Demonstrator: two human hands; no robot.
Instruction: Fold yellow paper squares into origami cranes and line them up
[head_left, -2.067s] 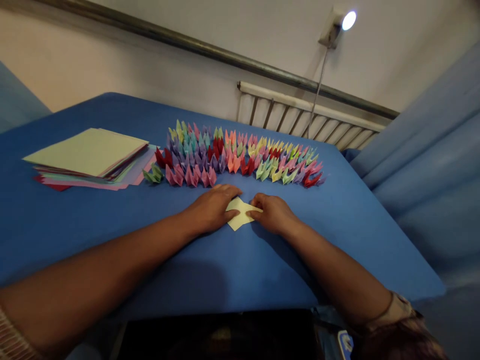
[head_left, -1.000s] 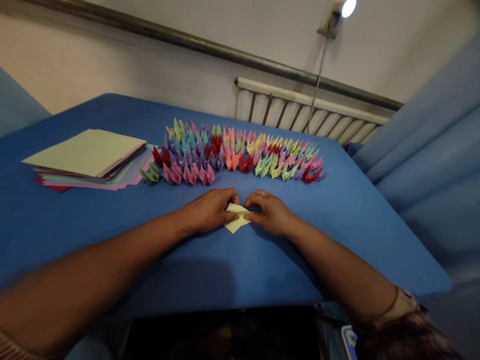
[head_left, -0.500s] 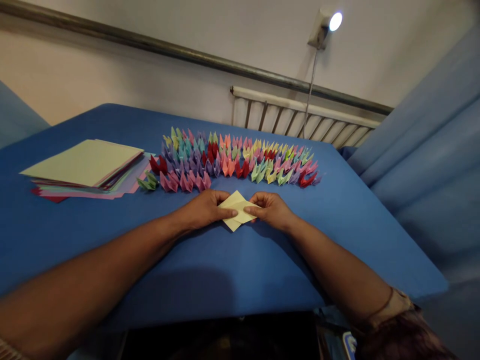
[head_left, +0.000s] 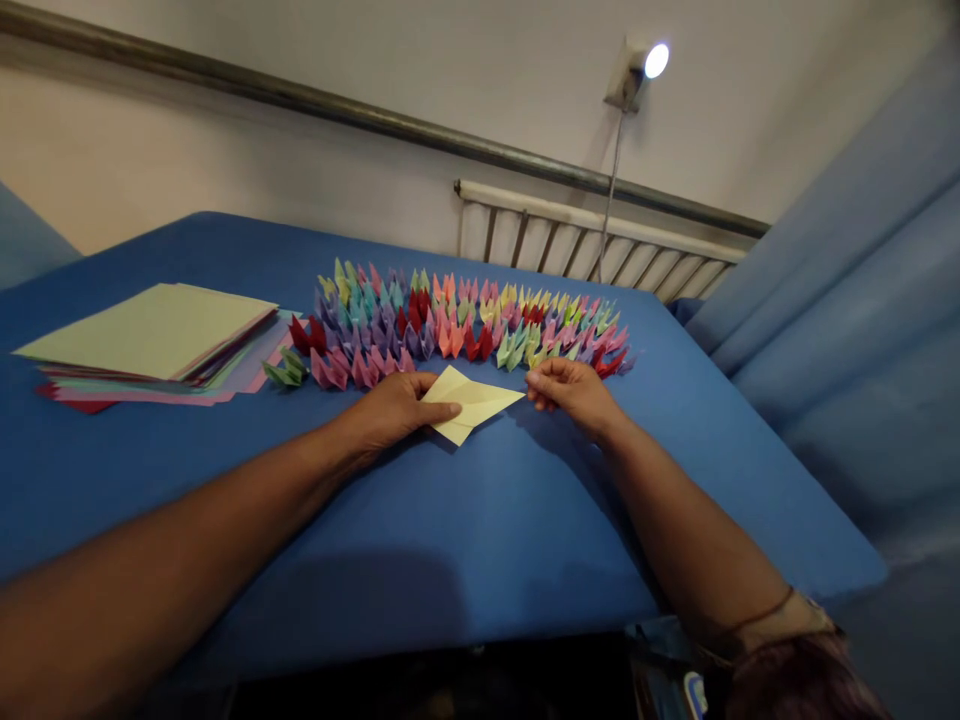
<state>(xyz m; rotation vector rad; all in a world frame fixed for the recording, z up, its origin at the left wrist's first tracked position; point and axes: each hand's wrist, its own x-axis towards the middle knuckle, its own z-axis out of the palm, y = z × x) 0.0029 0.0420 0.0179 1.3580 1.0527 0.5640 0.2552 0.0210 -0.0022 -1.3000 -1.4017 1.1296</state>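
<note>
My left hand [head_left: 405, 405] grips a pale yellow sheet of origami paper [head_left: 474, 402], its thumb lying on top and its fingers behind. The paper is folded in layers, with a long point stretching to the right. Just past that point is my right hand [head_left: 571, 392], thumb and fingers drawn together. I see no paper between them, and whether a fingertip touches the point is hard to tell. Behind both hands stand rows of folded paper cranes [head_left: 450, 335] in many colours.
To the left lies a stack of coloured paper sheets [head_left: 150, 335], pale yellow on top. Everything rests on a blue-covered table [head_left: 480, 540]. A radiator [head_left: 585, 225], a pipe [head_left: 360, 115] and a lit plug-in lamp [head_left: 656, 60] are by the wall. Blue curtains [head_left: 847, 330] hang at right.
My right hand has come off the paper and moved right. The paper's right point has swung out longer, while my left hand keeps hold. The view has shifted slightly.
</note>
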